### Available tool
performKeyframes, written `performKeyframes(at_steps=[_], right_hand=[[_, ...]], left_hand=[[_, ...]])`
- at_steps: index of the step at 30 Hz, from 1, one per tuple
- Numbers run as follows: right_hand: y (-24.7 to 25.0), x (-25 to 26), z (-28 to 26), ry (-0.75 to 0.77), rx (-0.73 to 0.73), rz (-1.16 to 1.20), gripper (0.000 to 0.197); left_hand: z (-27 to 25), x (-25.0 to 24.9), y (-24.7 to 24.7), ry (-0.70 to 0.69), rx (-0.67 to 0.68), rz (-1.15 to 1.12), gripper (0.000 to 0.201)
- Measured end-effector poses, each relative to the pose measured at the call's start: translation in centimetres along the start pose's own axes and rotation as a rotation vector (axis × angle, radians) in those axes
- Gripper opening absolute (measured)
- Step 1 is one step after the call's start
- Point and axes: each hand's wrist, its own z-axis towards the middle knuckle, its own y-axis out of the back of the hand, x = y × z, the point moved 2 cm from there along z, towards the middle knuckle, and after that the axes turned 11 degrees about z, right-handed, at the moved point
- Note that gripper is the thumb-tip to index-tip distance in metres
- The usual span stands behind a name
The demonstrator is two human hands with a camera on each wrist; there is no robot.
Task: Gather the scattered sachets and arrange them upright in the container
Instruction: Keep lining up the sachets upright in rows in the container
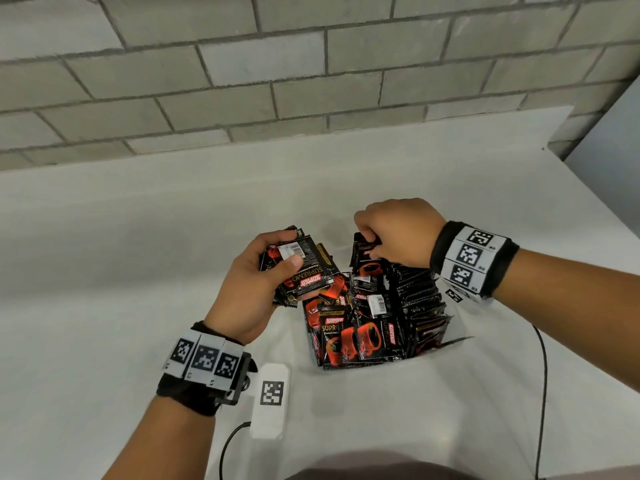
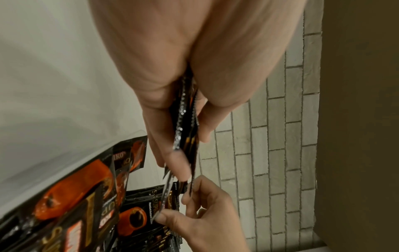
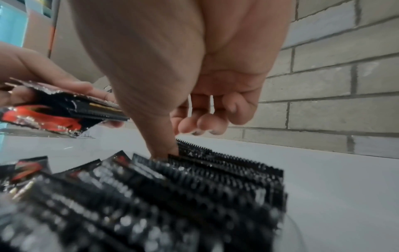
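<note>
My left hand (image 1: pixel 291 249) (image 2: pixel 190 153) grips a stack of black and red sachets (image 1: pixel 308 271) (image 2: pixel 185 119) (image 3: pixel 64 109) above the white table, just left of the container. The clear container (image 1: pixel 462 339) holds a row of upright sachets (image 1: pixel 422 299) (image 3: pixel 215 170) along its right side. Leaning, jumbled sachets (image 1: pixel 349 330) (image 2: pixel 75 187) fill its left side. My right hand (image 1: pixel 372 245) (image 3: pixel 183 138) is over the container's far end. It pinches the top of one sachet (image 1: pixel 367 268) (image 2: pixel 172 196), thumb pushed down among the upright ones.
A white block with a black marker (image 1: pixel 272 396) lies near my left wrist, a black cable (image 1: pixel 228 445) running from it. Another cable (image 1: pixel 543 375) trails on the right. A grey brick wall (image 1: pixel 311 81) stands behind the white table (image 1: pixel 104 271), whose right edge (image 1: pixel 588 202) is close.
</note>
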Motion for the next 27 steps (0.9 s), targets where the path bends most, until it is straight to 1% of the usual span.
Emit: performKeyframes(at_steps=[2, 4, 7, 8, 10, 11, 14, 17, 19, 20, 22, 24, 25, 27], right_hand=[[0.7, 0.1, -0.4, -0.007, -0.009, 0.046, 0.030], [1.8, 0.6, -1.0, 0.033, -0.044, 0.160, 0.030], [3.2, 2.7, -2.7, 0.180, -0.073, 0.526, 0.032], [3.4, 3.7, -3.3, 0.231, -0.053, 0.573, 0.037], [3.0, 5.2, -4.0, 0.307, -0.014, 0.566, 0.045], [2.6, 5.6, -4.1, 0.333, -0.024, 0.559, 0.042], [2.1, 5.3, -4.2, 0.377, -0.105, 0.547, 0.016], [2.2, 4.9, -4.6, 0.379, -0.150, 0.537, 0.009], [2.3, 5.0, -4.9, 0.353, -0.184, 0.590, 0.006], [2.3, 5.1, -5.0, 0.338, -0.203, 0.631, 0.006], [2.6, 5.1, -5.1, 0.302, -0.226, 0.706, 0.013], [3.4, 4.7, -5.1, 0.258, -0.261, 0.775, 0.020], [4.1, 4.3, -5.1, 0.232, -0.303, 0.807, 0.022], [5.5, 3.1, -4.9, 0.155, -0.378, 0.885, 0.023]], left_hand=[[0.0, -0.2, -0.2, -0.001, 0.005, -0.001, 0.039], [0.0, -0.4, -0.6, -0.005, 0.006, -0.005, 0.039], [0.0, -0.6, -1.2, -0.008, 0.024, -0.031, 0.040], [0.0, -0.8, -1.5, -0.008, 0.030, -0.045, 0.040], [-0.1, -1.1, -1.9, -0.013, 0.060, -0.056, 0.039], [-0.1, -1.3, -2.2, -0.016, 0.078, -0.053, 0.040], [-0.2, -1.4, -2.5, -0.002, 0.102, -0.078, 0.042], [-0.3, -1.2, -2.3, 0.040, 0.132, -0.167, 0.038], [-0.4, -1.1, -2.3, 0.059, 0.156, -0.204, 0.041], [-0.4, -1.0, -2.3, 0.060, 0.161, -0.204, 0.043], [-0.4, -0.9, -2.3, 0.051, 0.161, -0.196, 0.048], [-0.4, -0.9, -2.2, 0.041, 0.141, -0.200, 0.050], [-0.4, -0.9, -2.0, 0.036, 0.118, -0.205, 0.048], [-0.3, -1.0, -1.2, 0.023, 0.044, -0.194, 0.045]])
